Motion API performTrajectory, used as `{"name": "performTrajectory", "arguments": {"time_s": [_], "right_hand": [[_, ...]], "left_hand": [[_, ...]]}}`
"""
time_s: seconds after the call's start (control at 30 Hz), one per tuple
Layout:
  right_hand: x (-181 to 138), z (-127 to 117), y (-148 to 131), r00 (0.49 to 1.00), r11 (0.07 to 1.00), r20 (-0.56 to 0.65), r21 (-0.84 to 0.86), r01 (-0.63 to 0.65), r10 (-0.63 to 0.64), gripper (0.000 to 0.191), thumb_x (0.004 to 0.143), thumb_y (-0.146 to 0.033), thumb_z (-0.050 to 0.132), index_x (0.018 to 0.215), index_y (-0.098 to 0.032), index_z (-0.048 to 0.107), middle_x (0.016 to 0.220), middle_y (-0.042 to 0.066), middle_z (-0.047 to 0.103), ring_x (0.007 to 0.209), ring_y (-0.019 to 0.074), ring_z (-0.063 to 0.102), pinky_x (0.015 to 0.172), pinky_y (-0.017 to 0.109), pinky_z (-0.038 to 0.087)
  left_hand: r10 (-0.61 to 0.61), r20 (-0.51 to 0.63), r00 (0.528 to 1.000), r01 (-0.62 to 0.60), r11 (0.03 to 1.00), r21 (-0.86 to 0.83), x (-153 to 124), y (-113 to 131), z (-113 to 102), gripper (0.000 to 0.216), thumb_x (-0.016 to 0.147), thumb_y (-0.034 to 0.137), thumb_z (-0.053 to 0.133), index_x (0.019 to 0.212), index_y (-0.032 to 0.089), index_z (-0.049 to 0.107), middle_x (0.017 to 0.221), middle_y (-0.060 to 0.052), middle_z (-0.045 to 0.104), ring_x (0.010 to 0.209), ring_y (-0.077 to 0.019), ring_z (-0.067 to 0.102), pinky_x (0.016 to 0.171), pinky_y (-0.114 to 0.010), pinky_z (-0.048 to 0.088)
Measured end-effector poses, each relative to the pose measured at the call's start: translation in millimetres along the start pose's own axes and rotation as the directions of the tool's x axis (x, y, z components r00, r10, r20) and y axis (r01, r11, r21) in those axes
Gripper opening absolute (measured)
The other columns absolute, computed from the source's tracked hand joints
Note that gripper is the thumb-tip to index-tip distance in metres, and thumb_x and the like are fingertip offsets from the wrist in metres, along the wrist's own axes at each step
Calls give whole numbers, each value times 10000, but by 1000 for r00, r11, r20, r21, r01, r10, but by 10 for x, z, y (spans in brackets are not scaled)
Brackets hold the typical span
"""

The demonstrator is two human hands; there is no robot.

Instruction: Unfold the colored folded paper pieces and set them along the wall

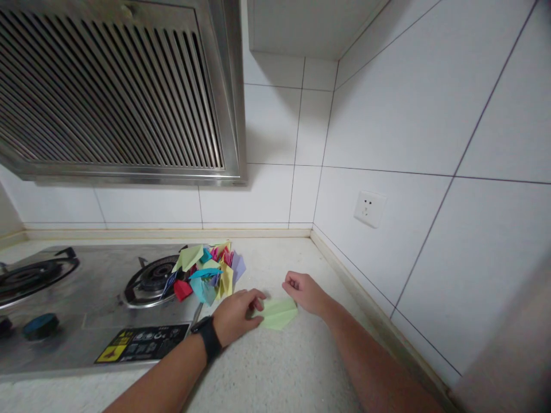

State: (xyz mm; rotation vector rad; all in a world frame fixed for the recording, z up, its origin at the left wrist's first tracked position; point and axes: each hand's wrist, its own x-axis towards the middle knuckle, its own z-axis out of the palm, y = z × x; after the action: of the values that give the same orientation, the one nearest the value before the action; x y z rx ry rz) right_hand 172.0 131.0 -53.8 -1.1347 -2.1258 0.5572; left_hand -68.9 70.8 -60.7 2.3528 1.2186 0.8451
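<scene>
A light green folded paper (278,314) lies on the speckled countertop (279,373) in front of me. My left hand (236,315), with a black watch on its wrist, rests on the paper's left edge and its fingers pinch it. My right hand (303,291) sits at the paper's upper right corner, its fingers curled and pinching the edge. A heap of folded coloured papers (205,272) in green, teal, yellow, red and purple lies just behind my left hand, partly on the stove.
A steel gas stove (86,310) with two burners and a dark knob (40,325) fills the left. A range hood (116,92) hangs above it. White tiled walls meet in the corner, with a wall socket (369,208) on the right wall.
</scene>
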Motion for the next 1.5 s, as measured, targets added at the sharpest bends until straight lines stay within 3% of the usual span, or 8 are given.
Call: {"name": "performTrajectory", "arguments": {"time_s": [0.2,0.37,0.5,0.67,0.8,1.03,1.33,1.5], "right_hand": [[-27,-27,-144,996,996,60,70,59,-63,226,896,-338,471,797,-181,600,650,-31,522,597,100,461,537,206,317],[-42,-15,-126,971,979,187,-103,173,-152,213,710,-354,712,854,-201,682,797,12,637,731,146,540,665,241,391],[-19,33,-54,952,969,248,-123,213,-177,133,718,-257,688,837,-201,708,825,27,683,809,174,584,755,267,408],[12,-33,23,987,986,90,-97,139,-130,172,747,-144,591,851,-206,713,829,33,682,798,174,590,730,269,417],[32,-101,59,995,995,-50,-37,90,-92,230,737,-89,538,854,-190,708,852,41,681,817,176,588,721,273,422],[58,-85,84,995,992,-88,121,-32,43,228,750,-107,508,860,-169,697,825,37,680,725,151,596,669,264,445],[50,-76,-17,975,981,-166,103,165,-147,220,748,-64,527,819,-188,694,860,39,666,847,169,608,796,293,450],[54,-75,-41,956,972,-197,55,230,-215,189,753,-68,567,823,-198,686,845,37,657,850,174,597,812,311,440]], "left_hand": [[29,25,999,-31,994,102,-2,27,-27,258,718,215,636,975,230,629,867,1,643,812,-168,549,743,-274,408],[23,8,1000,-24,996,85,-2,52,-51,356,714,212,640,1066,236,595,900,1,647,840,-173,549,772,-284,406],[10,0,1000,-10,997,75,-17,37,-38,356,725,218,633,1077,234,583,894,-6,639,845,-179,553,777,-293,410],[-65,-129,990,63,998,-17,-28,-9,-4,558,753,256,625,1274,225,428,975,-34,607,801,-168,558,708,-281,439],[-96,-185,978,85,994,-67,-23,-40,-12,558,771,265,611,1291,217,417,1040,-63,585,815,-166,564,661,-261,452],[-103,-205,973,79,989,-123,-15,-19,-39,456,815,272,577,1256,235,466,998,-47,597,769,-144,568,604,-233,450],[-121,-197,973,69,965,-253,-11,71,-70,457,794,354,649,1206,220,507,921,-33,624,758,-143,579,587,-217,437],[-139,-232,963,68,954,-292,9,67,-72,336,821,281,593,1148,206,560,869,-23,630,708,-128,571,570,-211,423]]}}
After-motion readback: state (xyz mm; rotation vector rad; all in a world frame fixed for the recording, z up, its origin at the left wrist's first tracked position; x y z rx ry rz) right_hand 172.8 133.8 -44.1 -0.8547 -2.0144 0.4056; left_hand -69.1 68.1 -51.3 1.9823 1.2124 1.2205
